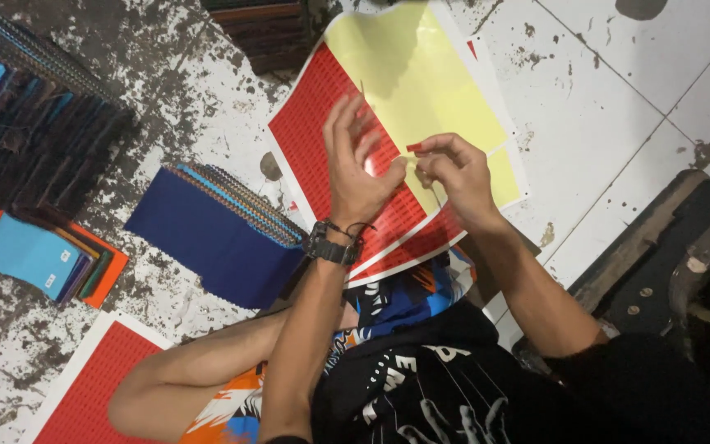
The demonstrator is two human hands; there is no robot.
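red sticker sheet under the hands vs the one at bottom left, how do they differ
The sticker sheet under the hands is partly peeled, showing yellow backing; the bottom-left sheet looks fully red. The first shows nearly whole; the second is cut by the frame edge and an arm. Both are red with white borders.

Blk wristwatch (330, 245) w/ thin cord on left wrist, bare forearms, blk sleeves, blk printed tee

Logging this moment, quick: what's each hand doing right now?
Left hand: fingers spread, thumb and forefinger pinched; contents cannot be told.
Right hand: pinching a small red sticker.
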